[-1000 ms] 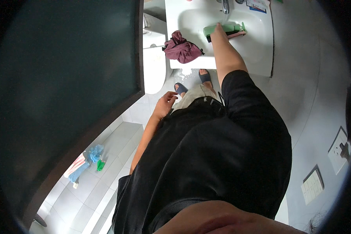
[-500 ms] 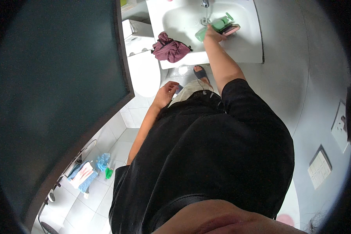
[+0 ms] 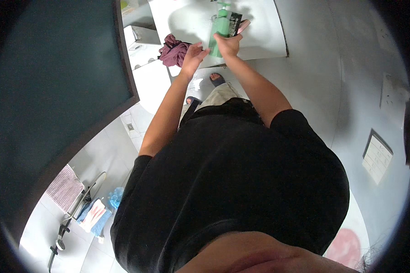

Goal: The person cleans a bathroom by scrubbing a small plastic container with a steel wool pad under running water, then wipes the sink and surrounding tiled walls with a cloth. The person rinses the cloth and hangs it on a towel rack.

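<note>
A green pump bottle (image 3: pixel 220 28) stands nearly upright in the picture over the white sink (image 3: pixel 265 49). My right hand (image 3: pixel 229 44) is closed around its lower part. Beside the bottle, also at my right hand, are a dark flat piece with pale marks (image 3: pixel 235 23) and a pink-edged brush (image 3: pixel 244 26). Just left of the bottle's base, my left hand (image 3: pixel 196 58) is open, with its fingers apart and nothing visible in it. The crumpled maroon cloth (image 3: pixel 172 52) lies on the sink's left front edge, right by my left hand.
A white toilet (image 3: pixel 152 84) stands left of the sink. The dark panel (image 3: pixel 59 68) fills the left side, its edge near my left arm. A grey wall with a switch plate (image 3: pixel 378 157) closes off the right. Hanging cloths (image 3: pixel 93 216) and a shower head (image 3: pixel 60 244) are at lower left.
My left hand has risen from beside my leg to the sink front, close to the bottle. My right hand has drawn the bottle and brush nearer, turning the bottle more upright in the picture.
</note>
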Motion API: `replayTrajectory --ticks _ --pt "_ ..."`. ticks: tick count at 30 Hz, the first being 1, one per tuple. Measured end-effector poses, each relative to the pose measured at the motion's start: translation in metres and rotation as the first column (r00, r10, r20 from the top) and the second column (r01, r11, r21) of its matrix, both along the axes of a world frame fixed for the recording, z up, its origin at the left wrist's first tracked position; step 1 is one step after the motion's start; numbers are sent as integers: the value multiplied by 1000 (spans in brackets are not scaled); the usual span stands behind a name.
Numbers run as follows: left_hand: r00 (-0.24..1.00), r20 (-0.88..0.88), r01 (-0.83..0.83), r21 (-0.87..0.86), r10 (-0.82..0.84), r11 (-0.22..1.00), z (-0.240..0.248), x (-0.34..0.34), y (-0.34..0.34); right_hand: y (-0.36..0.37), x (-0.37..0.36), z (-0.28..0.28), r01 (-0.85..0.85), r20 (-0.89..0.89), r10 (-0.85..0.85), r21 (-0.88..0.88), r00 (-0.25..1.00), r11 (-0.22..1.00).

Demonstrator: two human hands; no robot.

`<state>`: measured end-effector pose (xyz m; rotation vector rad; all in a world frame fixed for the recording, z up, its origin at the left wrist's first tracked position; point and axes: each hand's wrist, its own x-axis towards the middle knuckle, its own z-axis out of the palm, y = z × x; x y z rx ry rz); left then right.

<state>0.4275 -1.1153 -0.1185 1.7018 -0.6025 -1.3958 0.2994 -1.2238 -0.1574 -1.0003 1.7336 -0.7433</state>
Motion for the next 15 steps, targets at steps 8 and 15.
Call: replayTrajectory --ticks 8,15 --pt "937 -311 209 139 -158 968 12 -14 -24 55 -46 -25 -294 379 353 -207 855 933" --pt "717 -697 40 65 17 997 -15 -5 36 65 -57 31 -516 527 470 -70 708 854"
